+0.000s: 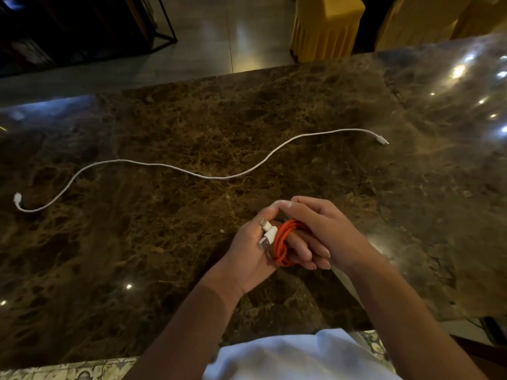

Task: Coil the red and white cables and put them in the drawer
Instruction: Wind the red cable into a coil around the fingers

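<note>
Big marble table (164,270), with the white cable (208,176) lying across it in a loose wave, uncoiled and well away from both hands. Closer in, the left hand (253,259) holds the red cable (281,242), wound round its fingers, plugs sticking out; the right hand (323,229) curls over the loops. Looks like the red coil is nearly done. Next comes stowing it, but no drawer is in view

The scene is seen from the person's head, looking forward and down, close above the table (164,119).
</note>
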